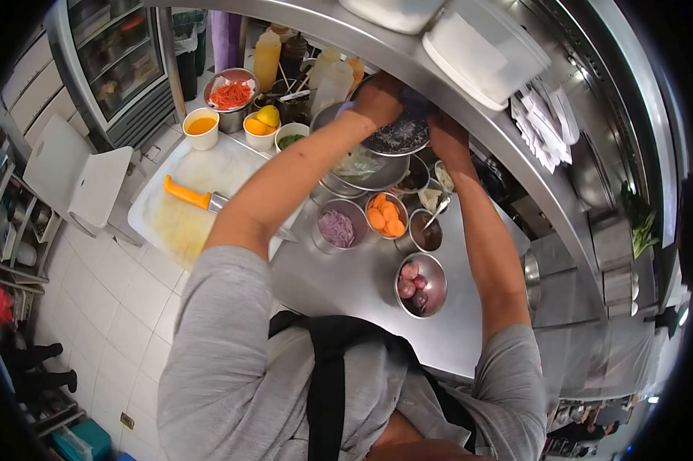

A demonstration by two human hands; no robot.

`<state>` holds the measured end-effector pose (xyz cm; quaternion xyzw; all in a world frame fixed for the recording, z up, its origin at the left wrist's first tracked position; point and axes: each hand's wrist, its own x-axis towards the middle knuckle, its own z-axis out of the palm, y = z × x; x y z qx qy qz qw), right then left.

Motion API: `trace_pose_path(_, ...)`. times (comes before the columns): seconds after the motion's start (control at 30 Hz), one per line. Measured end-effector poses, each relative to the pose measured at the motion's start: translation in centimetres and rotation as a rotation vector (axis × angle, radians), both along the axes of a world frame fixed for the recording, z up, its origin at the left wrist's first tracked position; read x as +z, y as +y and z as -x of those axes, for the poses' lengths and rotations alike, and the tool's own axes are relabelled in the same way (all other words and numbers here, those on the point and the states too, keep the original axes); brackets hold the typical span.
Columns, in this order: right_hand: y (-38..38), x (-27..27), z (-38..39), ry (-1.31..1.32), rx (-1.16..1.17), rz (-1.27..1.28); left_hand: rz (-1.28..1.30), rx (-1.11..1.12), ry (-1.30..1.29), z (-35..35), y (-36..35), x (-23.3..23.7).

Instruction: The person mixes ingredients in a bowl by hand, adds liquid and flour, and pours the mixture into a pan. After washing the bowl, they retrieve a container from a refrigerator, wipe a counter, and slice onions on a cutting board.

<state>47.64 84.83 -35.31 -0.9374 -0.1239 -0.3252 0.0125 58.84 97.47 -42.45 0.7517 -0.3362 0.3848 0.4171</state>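
Both arms reach forward under the steel shelf. My left hand (pixel 378 100) is at the near left rim of a dark round pan (pixel 398 137) with pale specks in it; its fingers are hard to make out. On the pan's right side is my right hand (pixel 448 137), partly hidden by the shelf edge. Below the pan is a wide steel bowl (pixel 388 178) with pale green leaves (pixel 358 163). Nearer stand containers of chopped purple onion (pixel 336 228), orange slices (pixel 385 215), a dark sauce with a spoon (pixel 425 230), and a bowl of whole red onions (pixel 412 288).
On the left, a yellow-handled knife (pixel 186 192) lies on a white cutting board (pixel 158 219). Behind it stand a bowl of shredded carrot (pixel 231 94), cups and squeeze bottles (pixel 267 60). The steel shelf (pixel 377 44) crosses above my hands, bearing plastic tubs (pixel 481 50).
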Motion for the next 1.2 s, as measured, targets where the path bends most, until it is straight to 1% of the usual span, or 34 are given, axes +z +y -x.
trace_pose_path(0.03, -0.1, -0.6, -0.8, -0.063, 0.036, -0.004, 0.063, -0.031, -0.059, -0.3, 0.0, 0.0)
trace_pose_path(0.07, -1.8, -1.6, -3.4, -0.184, -0.037, 0.388, 0.040, -0.120, -0.008, -0.4, 0.2, -0.2)
trace_pose_path(0.13, -1.1, -1.4, -4.0, -0.120, 0.007, 0.105, -0.013, -0.304, 0.104, 1.8, 1.1, 0.3)
trace_pose_path(0.17, -0.8, -1.2, -4.3, -0.093, 0.025, -0.040, -0.191, -0.351, 0.199, 2.3, 1.8, 1.1)
trace_pose_path(0.23, -1.1, -1.2, -4.4, -0.121, 0.022, 0.020, -0.536, -0.446, 0.392, 3.2, 3.4, 2.3)
trace_pose_path(0.27, -1.3, -1.0, -4.5, -0.140, 0.022, 0.050, -0.534, -0.386, 0.256, 3.2, 4.1, 2.6)
trace_pose_path(0.37, -1.7, -1.2, -5.0, -0.248, 0.075, 0.105, -0.405, 0.054, 0.015, 2.0, 5.4, 4.2)
trace_pose_path(0.47, -1.3, -0.8, -4.5, -0.243, 0.083, 0.260, -0.285, 0.174, -0.173, 0.9, 4.8, 2.6)
trace_pose_path(0.5, -1.2, -0.9, -4.8, -0.267, 0.097, 0.260, -0.273, 0.195, -0.131, 0.8, 4.4, 1.7)
trace_pose_path(0.57, -1.1, -0.9, -5.5, -0.318, 0.120, 0.258, -0.251, 0.233, -0.052, 0.6, 3.0, -0.1)
trace_pose_path(0.67, -1.3, -0.8, -6.0, -0.340, 0.062, 0.208, -0.496, -0.210, 0.008, -1.2, 3.1, -1.1)
trace_pose_path(0.77, -2.3, -1.2, -6.8, -0.422, 0.164, 0.126, -0.333, 0.103, -0.105, 1.1, 4.7, 2.3)
trace_pose_path(0.83, -2.2, -1.5, -6.7, -0.413, 0.099, 0.214, -0.320, 0.086, 0.164, 1.4, 4.8, 2.5)
trace_pose_path(0.87, -2.2, -1.4, -7.0, -0.463, 0.044, 0.365, -0.308, 0.080, 0.293, 1.3, 4.9, 2.8)
trace_pose_path(0.9, -2.2, -1.3, -7.3, -0.522, -0.010, 0.513, -0.379, 0.030, 0.256, 0.9, 4.7, 2.1)
trace_pose_path(0.93, -2.4, -1.3, -7.7, -0.626, -0.094, 0.762, -0.453, -0.020, 0.218, 0.5, 4.3, 0.9)
trace_pose_path(0.97, -2.5, -1.4, -8.0, -0.631, -0.083, 0.753, -0.528, -0.072, 0.178, -0.2, 3.9, 0.0)
trace_pose_path(1.0, -2.6, -1.5, -8.3, -0.635, -0.072, 0.743, -0.545, -0.155, 0.261, -0.7, 3.9, 0.3)
trace_pose_path(1.07, -1.9, -2.0, -8.6, -0.420, 0.146, 0.207, -0.432, -0.124, 0.363, -0.3, 4.1, 2.8)
trace_pose_path(1.1, -1.1, -1.9, -8.4, -0.456, 0.144, 0.214, -0.376, -0.107, 0.414, -0.2, 4.1, 3.5)
trace_pose_path(1.2, -0.3, -1.1, -8.3, -0.541, 0.129, 0.254, -0.281, -0.204, 0.257, 1.8, 3.6, 2.6)
